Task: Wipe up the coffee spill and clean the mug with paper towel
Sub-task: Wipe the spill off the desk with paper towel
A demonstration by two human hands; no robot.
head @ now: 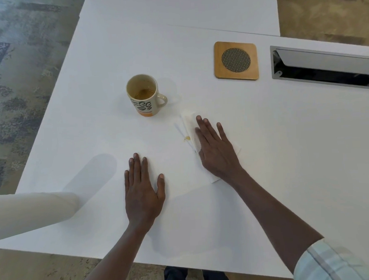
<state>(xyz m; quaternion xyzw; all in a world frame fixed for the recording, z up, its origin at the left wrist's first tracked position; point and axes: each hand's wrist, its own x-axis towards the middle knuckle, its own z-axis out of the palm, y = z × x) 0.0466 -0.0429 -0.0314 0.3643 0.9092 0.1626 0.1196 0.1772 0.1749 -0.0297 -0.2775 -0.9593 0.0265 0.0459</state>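
A beige mug with dark bean marks and an orange base stands upright on the white table, handle to the right, a little brown coffee in its bottom. A white paper towel, stained yellowish, lies flat to the mug's lower right. My right hand presses flat on the towel with fingers spread. A small brown coffee drop shows at the towel's left edge. My left hand rests palm down on the bare table, holding nothing.
A square wooden coaster with a round mesh centre lies at the back right. Beside it is a recessed cable tray with an open lid. A white paper towel roll lies at the left edge. Patterned carpet surrounds the table.
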